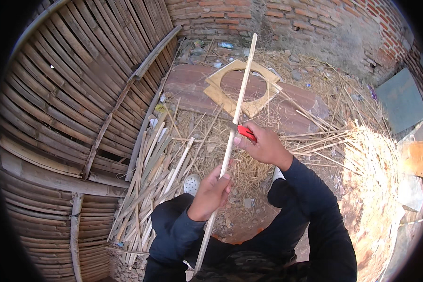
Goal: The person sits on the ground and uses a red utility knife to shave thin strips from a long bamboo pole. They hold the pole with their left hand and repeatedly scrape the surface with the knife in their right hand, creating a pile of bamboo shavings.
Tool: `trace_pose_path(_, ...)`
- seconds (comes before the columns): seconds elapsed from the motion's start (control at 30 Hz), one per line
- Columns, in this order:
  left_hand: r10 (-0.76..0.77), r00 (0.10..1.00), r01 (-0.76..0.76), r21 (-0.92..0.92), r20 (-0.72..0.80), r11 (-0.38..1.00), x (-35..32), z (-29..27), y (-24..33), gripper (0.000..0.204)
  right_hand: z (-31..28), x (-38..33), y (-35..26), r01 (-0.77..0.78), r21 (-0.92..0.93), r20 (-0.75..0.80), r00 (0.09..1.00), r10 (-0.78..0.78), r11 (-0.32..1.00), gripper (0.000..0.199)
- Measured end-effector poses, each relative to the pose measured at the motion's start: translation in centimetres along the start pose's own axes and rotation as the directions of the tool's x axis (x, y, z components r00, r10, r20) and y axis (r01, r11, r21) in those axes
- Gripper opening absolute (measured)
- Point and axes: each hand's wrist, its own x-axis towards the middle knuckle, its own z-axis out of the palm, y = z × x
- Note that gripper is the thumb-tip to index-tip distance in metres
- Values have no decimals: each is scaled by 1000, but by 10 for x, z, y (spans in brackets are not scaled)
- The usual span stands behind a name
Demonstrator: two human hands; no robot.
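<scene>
A long, pale bamboo strip (241,89) runs slantwise from my lap up and away from me. My left hand (212,193) is closed round its lower part, thumb along the top. Farther up, my right hand (264,144) grips a red-handled utility knife (246,133). The knife's short blade lies across the strip, at or very near its surface; whether it is cutting in, I cannot tell. My right thumb rests close beside the strip, just below the blade.
A slatted bamboo wall (75,94) rises at my left, with a pile of split strips (145,188) by it. Ahead, a wooden board with a round hole (214,84) lies on a brown sheet (185,87). Shavings (254,176) cover the ground before a brick wall (310,21).
</scene>
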Motion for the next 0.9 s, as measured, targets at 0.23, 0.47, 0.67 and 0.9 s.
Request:
trace_pose_path(0.23, 41, 996, -38, 41, -79, 998, 2, -4, 4, 36, 21, -15, 0, 272, -146, 79, 961, -263, 951, 39)
trace_pose_path(0.47, 2, 1000, -1, 89, -13, 996, -8, -4, 8, 37, 29, -19, 5, 318, -201, 129, 946, -297, 927, 48)
trace_pose_path(0.67, 131, 991, -109, 392, -32, 914, -7, -8, -7, 40, 18, 9, 26, 95, -316, -66, 990, -122, 944, 51)
trace_pose_path(0.9, 283, 959, -251, 546, 25, 800, -12, -11, -8, 37, 31, -14, 4, 309, -267, 54, 951, -306, 913, 46)
